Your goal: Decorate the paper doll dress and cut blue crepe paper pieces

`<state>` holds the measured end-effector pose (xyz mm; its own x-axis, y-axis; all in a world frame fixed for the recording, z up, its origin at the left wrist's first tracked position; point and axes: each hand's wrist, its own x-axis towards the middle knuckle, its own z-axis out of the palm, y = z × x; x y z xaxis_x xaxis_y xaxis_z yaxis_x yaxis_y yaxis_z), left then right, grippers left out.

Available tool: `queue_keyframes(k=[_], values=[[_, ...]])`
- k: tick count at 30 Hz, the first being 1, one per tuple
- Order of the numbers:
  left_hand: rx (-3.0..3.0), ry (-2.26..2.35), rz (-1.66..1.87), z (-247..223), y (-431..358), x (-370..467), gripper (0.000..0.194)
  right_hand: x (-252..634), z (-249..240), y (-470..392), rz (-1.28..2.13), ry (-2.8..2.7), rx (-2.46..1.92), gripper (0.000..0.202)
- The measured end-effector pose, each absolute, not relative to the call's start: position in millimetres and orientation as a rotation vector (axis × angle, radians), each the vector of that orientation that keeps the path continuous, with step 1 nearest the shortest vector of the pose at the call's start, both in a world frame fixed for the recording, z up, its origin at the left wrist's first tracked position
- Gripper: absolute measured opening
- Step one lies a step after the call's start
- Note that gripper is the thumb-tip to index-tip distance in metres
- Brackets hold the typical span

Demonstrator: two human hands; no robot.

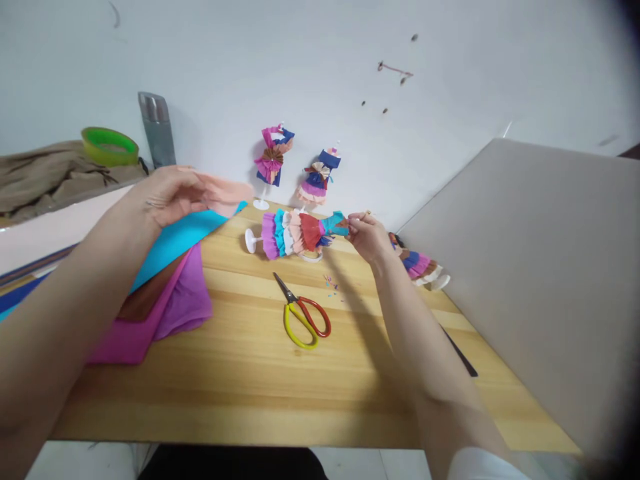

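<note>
Peach paper (pixel 227 193) is pinched in our left hand (pixel 175 197), mid-left; our right hand (pixel 369 235) clamps the central doll (pixel 309 232), which slack fingers could drop.

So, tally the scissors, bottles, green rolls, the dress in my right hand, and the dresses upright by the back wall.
Scissors: 1
Bottle: 1
Green roll: 1
Held dress: 1
Upright dresses: 2
Total: 6
</note>
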<state>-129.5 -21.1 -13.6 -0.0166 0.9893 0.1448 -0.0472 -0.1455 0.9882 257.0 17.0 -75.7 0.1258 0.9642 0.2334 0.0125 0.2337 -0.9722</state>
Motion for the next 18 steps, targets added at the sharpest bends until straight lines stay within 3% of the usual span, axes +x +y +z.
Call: queue_keyframes(k=[3,9,14,18], values=[[1.186,0.986,1.366,-10,-19,-136,0.013,251,-79,25,0.917,-1.186,-1.054,0.030],[1.198,1.196,1.389,10,-33,-132,0.028,244,-77,42,0.904,-1.138,-1.048,0.032],[1.365,1.231,1.304,21,-46,-129,0.011,229,-69,59,1.046,-1.199,-1.085,0.032],[1.599,1.252,1.131,12,-43,-131,0.040,200,-69,73,1.240,-1.316,-1.104,0.031]])
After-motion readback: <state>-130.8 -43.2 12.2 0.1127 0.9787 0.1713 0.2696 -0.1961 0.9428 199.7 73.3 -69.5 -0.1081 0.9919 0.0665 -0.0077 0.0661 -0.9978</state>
